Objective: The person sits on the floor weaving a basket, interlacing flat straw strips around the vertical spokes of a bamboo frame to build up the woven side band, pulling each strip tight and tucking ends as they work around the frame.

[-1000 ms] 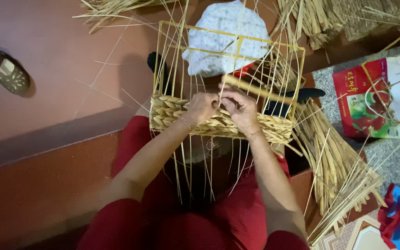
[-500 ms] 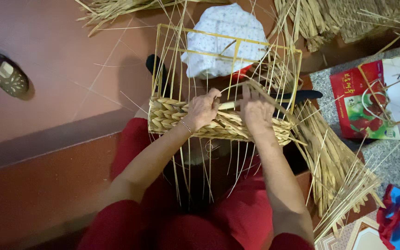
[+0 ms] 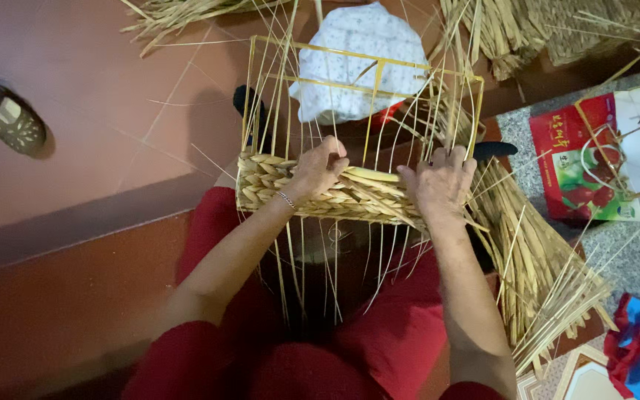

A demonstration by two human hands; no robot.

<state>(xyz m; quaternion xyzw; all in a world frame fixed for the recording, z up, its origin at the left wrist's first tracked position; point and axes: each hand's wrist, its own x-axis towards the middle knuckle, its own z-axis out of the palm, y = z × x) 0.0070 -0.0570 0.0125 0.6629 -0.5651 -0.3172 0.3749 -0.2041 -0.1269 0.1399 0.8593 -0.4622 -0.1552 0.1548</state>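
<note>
Half-woven basket (image 3: 335,194) on yellow wire frame (image 3: 379,70), held over lap in red clothing (image 3: 379,333); woven straw band along near side, loose strands standing upright. Left hand (image 3: 318,169) on band near middle, grip clenched on a strand. Right hand (image 3: 438,185) spread flat on band's right end, grip released, fingers pressing weave. Straw bundle (image 3: 535,259) just right of basket. White patterned cloth (image 3: 361,52) beyond frame. Red printed bag (image 3: 594,163) on floor, far right. Sandal (image 3: 5,118) far left.
</note>
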